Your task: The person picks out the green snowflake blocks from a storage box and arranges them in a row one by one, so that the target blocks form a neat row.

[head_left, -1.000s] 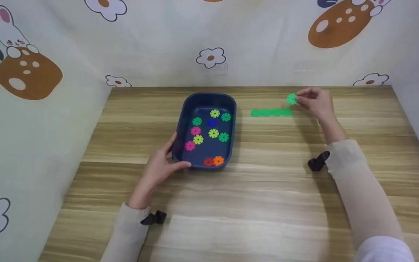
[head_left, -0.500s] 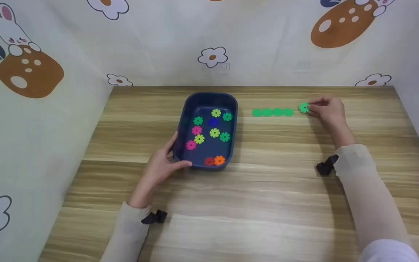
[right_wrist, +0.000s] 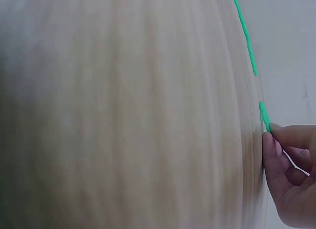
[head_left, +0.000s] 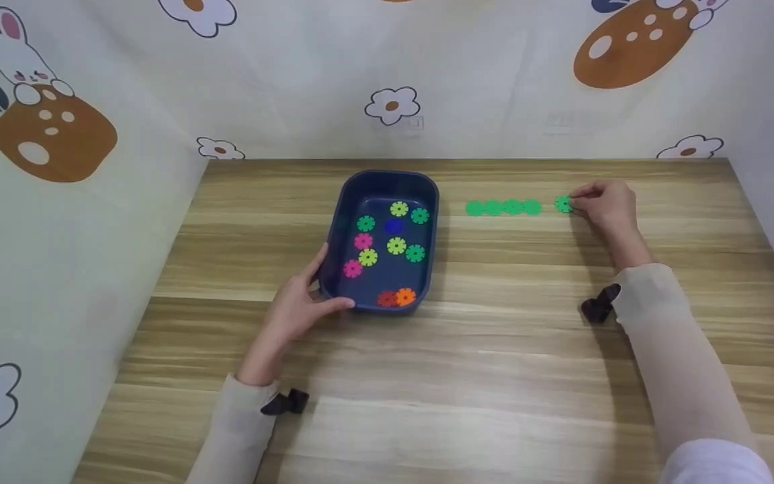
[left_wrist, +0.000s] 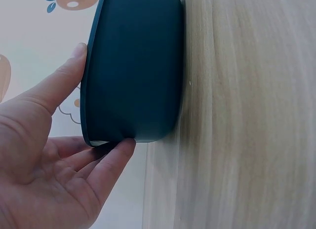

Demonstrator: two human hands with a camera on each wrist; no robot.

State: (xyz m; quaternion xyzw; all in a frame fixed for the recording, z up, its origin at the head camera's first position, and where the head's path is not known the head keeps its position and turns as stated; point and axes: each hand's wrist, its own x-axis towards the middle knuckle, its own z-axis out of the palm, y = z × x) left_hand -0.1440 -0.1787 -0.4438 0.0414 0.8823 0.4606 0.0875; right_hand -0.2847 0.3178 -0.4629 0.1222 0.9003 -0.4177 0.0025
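My left hand (head_left: 293, 306) grips the near left corner of a dark blue tray (head_left: 343, 195), its thumb on the near rim and its fingers along the left side. In the left wrist view the thumb lies at the rim of the tray (left_wrist: 133, 66) and fingertips press its wall. My right hand (head_left: 607, 207) pinches a green notched disc (head_left: 563, 204) between thumb and fingers, close over the table. To the left of that disc, across a small gap, lies a straight row of green discs (head_left: 502, 208). The right wrist view shows the pinched disc (right_wrist: 264, 115) edge-on, in line with the row.
Inside the tray lie several notched discs: yellow (head_left: 396, 246), green (head_left: 415, 253), pink (head_left: 353, 269), blue (head_left: 394, 226), red and orange (head_left: 405, 296). The wooden table (head_left: 467, 376) meets a patterned back wall (head_left: 293, 101). Dark wrist cameras (head_left: 600, 304) sit on both sleeves.
My right hand has moved right and toward me with the green disc, from above the row's right end to beyond it, and lowered slightly. The left hand and tray stay put.
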